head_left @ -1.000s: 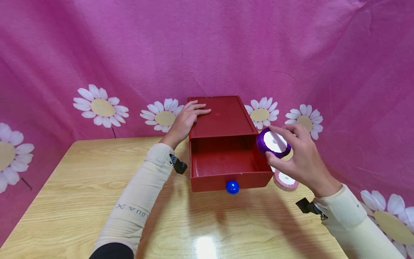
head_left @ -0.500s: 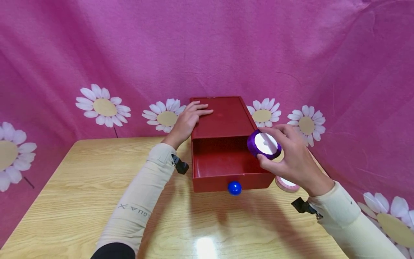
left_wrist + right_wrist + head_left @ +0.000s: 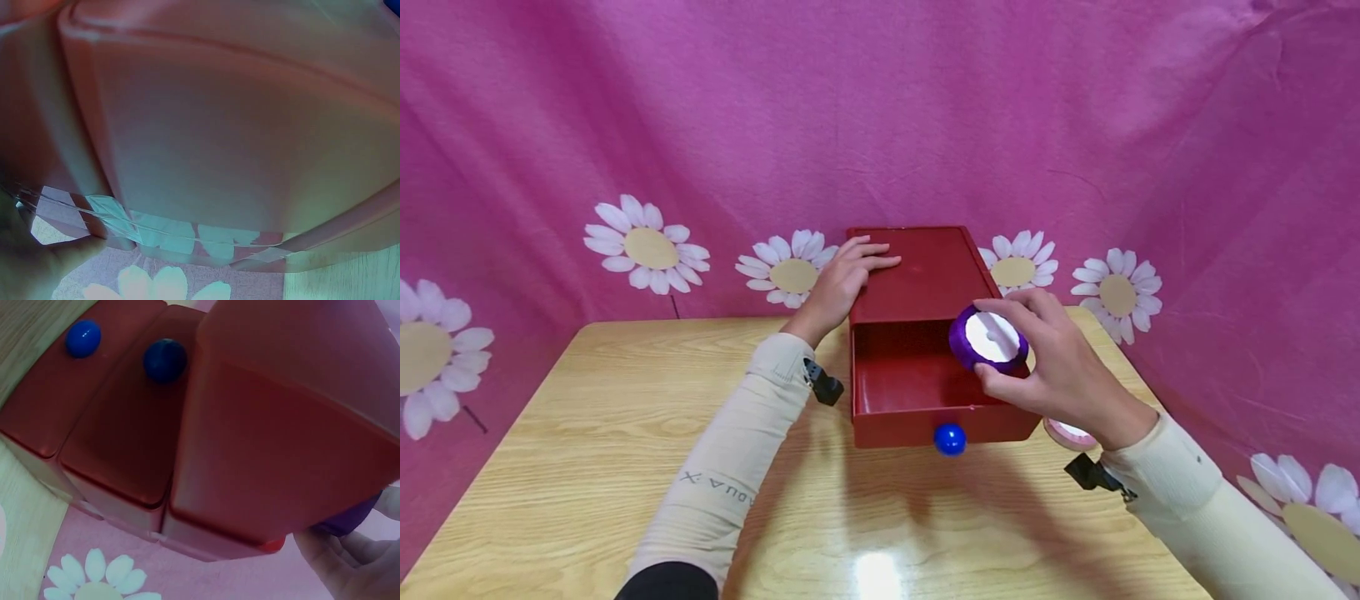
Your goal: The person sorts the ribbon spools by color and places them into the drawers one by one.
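Note:
In the head view my right hand pinches a spool of purple ribbon with a white core between thumb and fingers. The spool is tilted and overlaps the right side of a pulled-out top drawer with a blue knob. My left hand rests on the top of the red drawer cabinet at its left edge, fingers spread. Two lower drawers with blue knobs are closed in the right wrist view. There, a purple edge of the ribbon spool shows beside the fingers.
On the table to the right of the cabinet lies a pink ribbon spool, partly hidden by my right hand. The wooden table backs onto a pink cloth printed with white daisies.
My right hand has moved left with the purple ribbon spool, from beside the drawer's right wall to over the drawer. The left hand stays on the cabinet top.

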Action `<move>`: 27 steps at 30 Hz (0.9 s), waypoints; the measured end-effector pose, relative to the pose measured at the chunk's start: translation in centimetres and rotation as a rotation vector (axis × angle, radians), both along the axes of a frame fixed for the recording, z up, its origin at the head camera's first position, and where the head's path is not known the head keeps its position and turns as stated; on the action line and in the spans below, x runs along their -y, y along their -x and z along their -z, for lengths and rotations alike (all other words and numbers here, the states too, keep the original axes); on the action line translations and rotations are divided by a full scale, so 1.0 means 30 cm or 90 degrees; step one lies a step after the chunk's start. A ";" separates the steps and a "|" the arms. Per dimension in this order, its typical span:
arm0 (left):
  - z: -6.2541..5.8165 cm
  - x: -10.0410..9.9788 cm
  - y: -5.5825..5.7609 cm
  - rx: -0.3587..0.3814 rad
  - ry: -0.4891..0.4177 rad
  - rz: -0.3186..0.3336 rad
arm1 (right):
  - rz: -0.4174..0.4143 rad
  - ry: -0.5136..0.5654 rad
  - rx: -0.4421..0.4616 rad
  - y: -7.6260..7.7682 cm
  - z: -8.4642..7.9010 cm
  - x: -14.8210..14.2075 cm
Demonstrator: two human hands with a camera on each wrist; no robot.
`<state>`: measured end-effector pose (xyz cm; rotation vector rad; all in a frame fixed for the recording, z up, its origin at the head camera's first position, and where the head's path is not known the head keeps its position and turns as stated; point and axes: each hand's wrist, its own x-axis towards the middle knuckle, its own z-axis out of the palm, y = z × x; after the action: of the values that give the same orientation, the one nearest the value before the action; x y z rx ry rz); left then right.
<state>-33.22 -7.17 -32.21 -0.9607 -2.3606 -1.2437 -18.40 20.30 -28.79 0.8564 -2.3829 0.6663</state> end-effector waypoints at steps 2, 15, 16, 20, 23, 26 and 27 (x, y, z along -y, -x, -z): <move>0.000 -0.001 0.000 -0.003 -0.002 0.001 | -0.011 -0.004 0.007 0.004 -0.003 0.010; 0.001 -0.004 -0.002 0.021 0.000 -0.009 | -0.085 -0.046 0.017 0.032 -0.018 0.065; 0.000 -0.004 -0.003 0.023 0.000 -0.010 | -0.090 -0.049 0.019 0.034 -0.018 0.068; -0.001 -0.005 -0.005 0.035 -0.001 -0.012 | -0.117 -0.061 0.023 0.045 -0.016 0.079; 0.000 -0.004 -0.005 0.034 0.000 -0.011 | -0.140 -0.070 0.030 0.049 -0.014 0.085; 0.000 -0.002 -0.003 0.031 -0.002 -0.009 | -0.151 -0.078 0.050 0.050 -0.013 0.088; 0.000 -0.001 -0.003 0.029 -0.001 -0.009 | -0.151 -0.081 0.057 0.051 -0.013 0.088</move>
<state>-33.12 -7.13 -32.22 -0.9233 -2.3958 -1.2750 -19.91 17.67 -28.41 1.2009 -2.4463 0.6601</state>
